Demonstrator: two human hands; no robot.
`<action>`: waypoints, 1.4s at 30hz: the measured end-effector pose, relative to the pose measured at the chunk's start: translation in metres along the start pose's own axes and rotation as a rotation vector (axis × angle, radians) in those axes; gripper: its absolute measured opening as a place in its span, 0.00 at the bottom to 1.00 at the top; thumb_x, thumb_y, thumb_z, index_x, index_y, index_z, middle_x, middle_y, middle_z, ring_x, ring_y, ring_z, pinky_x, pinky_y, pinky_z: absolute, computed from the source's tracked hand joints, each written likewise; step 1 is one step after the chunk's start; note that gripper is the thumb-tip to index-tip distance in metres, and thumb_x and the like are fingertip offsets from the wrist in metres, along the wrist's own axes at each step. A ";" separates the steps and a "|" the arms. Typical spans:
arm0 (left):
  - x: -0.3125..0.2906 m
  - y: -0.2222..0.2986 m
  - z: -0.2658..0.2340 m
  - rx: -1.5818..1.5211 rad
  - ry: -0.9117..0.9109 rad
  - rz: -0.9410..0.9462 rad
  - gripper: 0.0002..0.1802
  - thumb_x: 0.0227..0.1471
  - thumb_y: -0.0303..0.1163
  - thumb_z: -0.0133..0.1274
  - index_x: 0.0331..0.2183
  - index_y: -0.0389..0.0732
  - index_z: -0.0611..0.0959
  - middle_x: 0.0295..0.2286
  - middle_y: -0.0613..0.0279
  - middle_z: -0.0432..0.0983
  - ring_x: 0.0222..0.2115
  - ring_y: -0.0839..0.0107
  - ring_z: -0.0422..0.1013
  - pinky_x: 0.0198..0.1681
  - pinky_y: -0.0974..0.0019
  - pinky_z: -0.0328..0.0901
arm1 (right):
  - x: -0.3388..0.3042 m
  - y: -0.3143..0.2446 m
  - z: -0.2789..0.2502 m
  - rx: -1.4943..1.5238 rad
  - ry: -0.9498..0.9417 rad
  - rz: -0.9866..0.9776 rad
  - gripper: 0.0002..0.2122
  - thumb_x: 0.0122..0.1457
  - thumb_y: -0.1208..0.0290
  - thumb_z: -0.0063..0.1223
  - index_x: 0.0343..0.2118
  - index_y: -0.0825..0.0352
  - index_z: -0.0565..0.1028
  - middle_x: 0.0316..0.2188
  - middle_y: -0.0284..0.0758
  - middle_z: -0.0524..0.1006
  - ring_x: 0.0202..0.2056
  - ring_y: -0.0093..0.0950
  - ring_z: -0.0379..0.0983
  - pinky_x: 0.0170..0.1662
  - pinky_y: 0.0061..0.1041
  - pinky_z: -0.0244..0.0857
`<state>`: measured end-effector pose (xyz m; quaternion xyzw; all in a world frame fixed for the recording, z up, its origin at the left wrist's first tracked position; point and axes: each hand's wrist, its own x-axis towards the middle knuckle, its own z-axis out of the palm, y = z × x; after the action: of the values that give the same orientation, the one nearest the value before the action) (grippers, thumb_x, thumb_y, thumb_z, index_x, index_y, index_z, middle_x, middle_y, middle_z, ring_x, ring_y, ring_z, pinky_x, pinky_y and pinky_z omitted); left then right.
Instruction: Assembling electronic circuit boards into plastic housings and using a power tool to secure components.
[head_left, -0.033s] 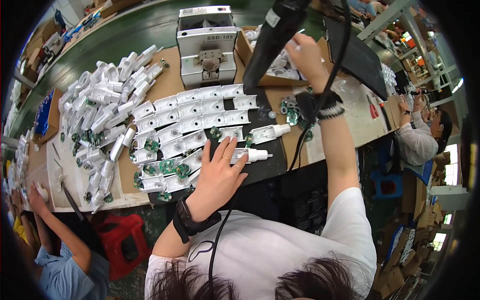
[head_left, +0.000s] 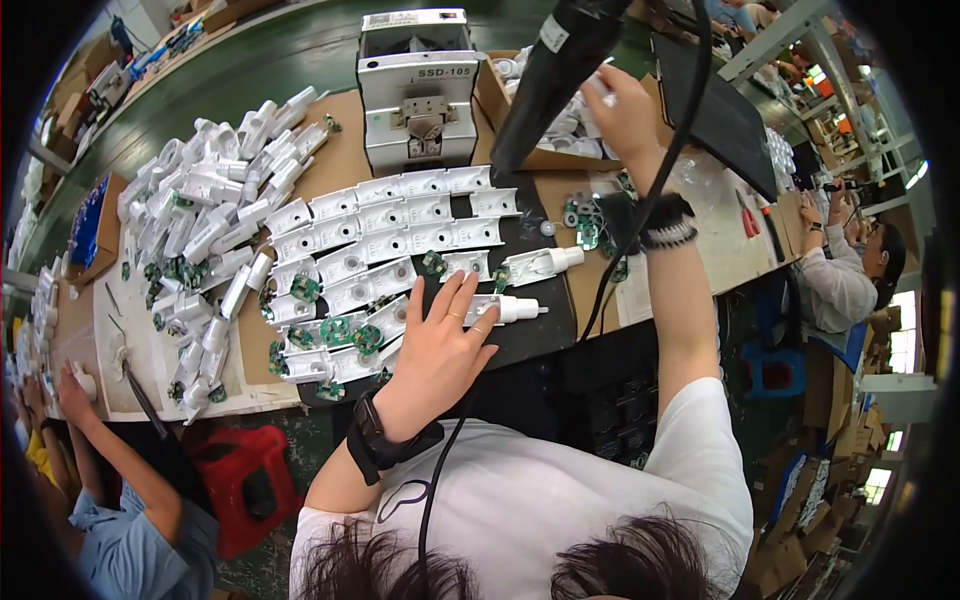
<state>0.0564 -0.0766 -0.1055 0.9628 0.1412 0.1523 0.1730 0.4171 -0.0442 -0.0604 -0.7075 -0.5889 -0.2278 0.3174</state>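
My left hand (head_left: 443, 345) lies with its fingers stretched over the near rows of white plastic half-shells (head_left: 392, 243), its fingertips on the shells. Beside its thumb side sticks out a shell with a white nozzle end (head_left: 518, 309); another nozzled shell (head_left: 540, 264) lies just beyond. Green circuit boards (head_left: 337, 331) sit on and among the shells left of this hand. My right hand (head_left: 628, 118) is raised over a cardboard box (head_left: 560, 160) of white plastic parts (head_left: 572, 130). Its fingers are curled, with something whitish at the tips that I cannot make out.
A boxy white machine (head_left: 416, 100) stands behind the rows. A black tube-shaped tool (head_left: 555, 75) and its cable hang before the box. White casings (head_left: 215, 190) are heaped at left. Red-handled pliers (head_left: 747, 217) lie at right. Other people (head_left: 845, 270) work on both sides.
My right hand has shifted slightly to the right over the box, away from the black tool. The left hand stays in place on the shells.
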 end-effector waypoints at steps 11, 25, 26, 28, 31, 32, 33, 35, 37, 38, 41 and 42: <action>0.017 -0.016 -0.005 0.059 0.076 -0.094 0.18 0.48 0.36 0.57 0.42 0.41 0.80 0.49 0.53 0.69 0.53 0.58 0.63 0.58 0.46 0.51 | -0.104 -0.078 -0.065 0.842 -0.695 0.338 0.15 0.53 0.76 0.59 0.45 0.69 0.74 0.32 0.31 0.79 0.33 0.17 0.74 0.37 0.18 0.68; 0.017 -0.019 0.000 0.094 0.101 -0.100 0.17 0.47 0.35 0.57 0.40 0.38 0.81 0.47 0.54 0.71 0.53 0.61 0.62 0.58 0.47 0.51 | -0.100 -0.109 -0.026 0.442 -0.631 -0.220 0.14 0.50 0.62 0.63 0.39 0.62 0.79 0.25 0.33 0.75 0.29 0.33 0.71 0.34 0.29 0.65; 0.017 -0.020 0.000 0.089 0.091 -0.105 0.17 0.47 0.35 0.57 0.40 0.38 0.80 0.47 0.54 0.71 0.53 0.60 0.62 0.59 0.46 0.51 | -0.099 -0.110 -0.025 0.440 -0.627 -0.242 0.14 0.50 0.62 0.63 0.38 0.62 0.79 0.24 0.33 0.75 0.29 0.33 0.71 0.34 0.29 0.65; 0.017 -0.021 0.000 0.079 0.071 -0.115 0.17 0.48 0.35 0.56 0.41 0.39 0.80 0.48 0.53 0.69 0.53 0.58 0.62 0.59 0.46 0.50 | -0.097 -0.111 -0.025 0.437 -0.618 -0.287 0.14 0.49 0.62 0.63 0.37 0.61 0.79 0.24 0.33 0.74 0.29 0.32 0.70 0.35 0.29 0.64; 0.016 -0.021 0.000 0.081 0.069 -0.114 0.18 0.48 0.35 0.56 0.42 0.39 0.80 0.48 0.53 0.69 0.53 0.58 0.62 0.59 0.46 0.50 | -0.091 -0.113 -0.026 0.418 -0.647 -0.338 0.14 0.49 0.61 0.63 0.38 0.61 0.79 0.24 0.32 0.74 0.29 0.32 0.70 0.35 0.29 0.64; 0.015 -0.021 0.000 0.083 0.069 -0.112 0.18 0.48 0.35 0.56 0.42 0.39 0.80 0.48 0.53 0.70 0.53 0.58 0.62 0.59 0.46 0.50 | -0.090 -0.113 -0.026 0.408 -0.659 -0.364 0.14 0.49 0.61 0.63 0.38 0.61 0.79 0.24 0.32 0.74 0.29 0.32 0.70 0.35 0.29 0.64; 0.015 -0.021 0.000 0.083 0.068 -0.112 0.18 0.48 0.35 0.56 0.42 0.39 0.80 0.48 0.53 0.70 0.53 0.58 0.62 0.59 0.46 0.50 | -0.090 -0.113 -0.024 0.408 -0.659 -0.363 0.14 0.49 0.61 0.63 0.38 0.61 0.79 0.24 0.32 0.74 0.29 0.32 0.70 0.35 0.29 0.64; 0.013 -0.019 -0.001 0.088 0.067 -0.122 0.18 0.48 0.35 0.56 0.42 0.39 0.80 0.48 0.53 0.69 0.53 0.58 0.62 0.59 0.46 0.50 | -0.093 -0.110 -0.021 0.486 -0.695 -0.276 0.15 0.49 0.61 0.63 0.38 0.61 0.79 0.23 0.31 0.74 0.29 0.31 0.70 0.36 0.28 0.64; 0.012 -0.019 0.000 0.091 0.067 -0.133 0.18 0.48 0.35 0.56 0.42 0.39 0.80 0.48 0.53 0.69 0.53 0.58 0.62 0.59 0.46 0.50 | -0.094 -0.110 -0.019 0.528 -0.715 -0.236 0.15 0.49 0.61 0.63 0.38 0.61 0.79 0.23 0.31 0.74 0.28 0.31 0.70 0.36 0.28 0.63; 0.012 -0.019 0.000 0.095 0.074 -0.128 0.18 0.47 0.36 0.57 0.41 0.38 0.80 0.48 0.53 0.70 0.53 0.58 0.61 0.59 0.46 0.50 | -0.095 -0.110 -0.020 0.499 -0.709 -0.261 0.15 0.49 0.61 0.63 0.38 0.61 0.79 0.22 0.31 0.73 0.29 0.31 0.70 0.36 0.28 0.63; 0.011 -0.019 0.001 0.101 0.087 -0.115 0.19 0.47 0.37 0.58 0.40 0.38 0.80 0.47 0.53 0.71 0.54 0.60 0.61 0.59 0.46 0.50 | -0.095 -0.112 -0.020 0.440 -0.696 -0.307 0.15 0.49 0.60 0.63 0.39 0.61 0.79 0.22 0.31 0.73 0.29 0.31 0.70 0.37 0.28 0.63; 0.010 -0.020 0.001 0.102 0.075 -0.121 0.19 0.47 0.37 0.58 0.41 0.38 0.80 0.48 0.53 0.70 0.54 0.59 0.61 0.59 0.46 0.50 | -0.093 -0.112 -0.019 0.416 -0.702 -0.323 0.15 0.49 0.60 0.62 0.38 0.61 0.79 0.22 0.31 0.73 0.29 0.31 0.70 0.37 0.28 0.63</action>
<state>0.0619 -0.0558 -0.1113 0.9537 0.2129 0.1701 0.1274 0.2893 -0.1106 -0.0916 -0.5619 -0.7976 0.1030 0.1938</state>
